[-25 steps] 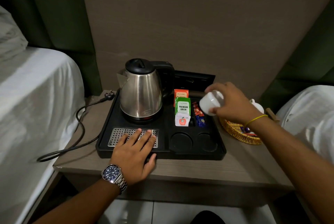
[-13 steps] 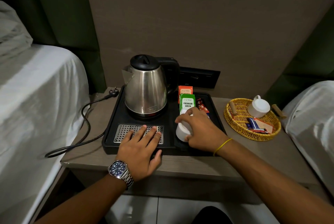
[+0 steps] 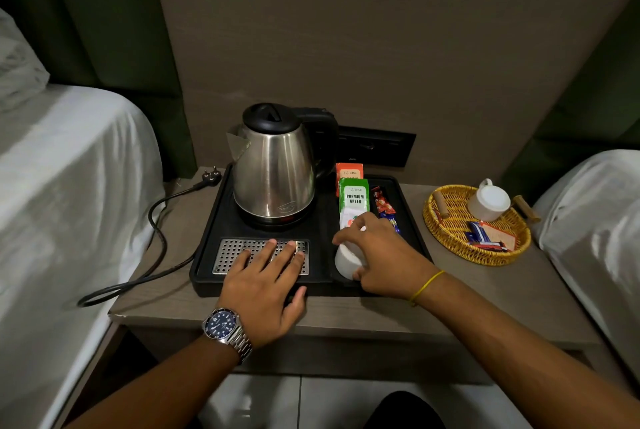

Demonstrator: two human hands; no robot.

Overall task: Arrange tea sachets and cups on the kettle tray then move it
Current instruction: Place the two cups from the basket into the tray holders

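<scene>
A black kettle tray (image 3: 214, 220) sits on the bedside table with a steel kettle (image 3: 275, 172) at its back left. Tea sachets (image 3: 354, 194) stand upright in the tray's back right compartment, with snack packets (image 3: 382, 205) beside them. My right hand (image 3: 379, 253) grips a white cup (image 3: 346, 260), upside down, on the tray's front right. My left hand (image 3: 265, 284) lies flat on the tray's front edge, fingers spread over the perforated metal grille (image 3: 232, 250). A second white cup (image 3: 489, 201) rests upside down in the wicker basket (image 3: 446, 238) to the right.
The basket also holds several sachets (image 3: 488, 236). The kettle's black cord and plug (image 3: 211, 177) lie on the table to the left. White beds flank the table on both sides. A black wall socket panel (image 3: 377, 148) is behind the tray.
My right hand carried the white cup from above the basket side down to the tray's front right and now holds it there. The left hand stayed flat on the tray.
</scene>
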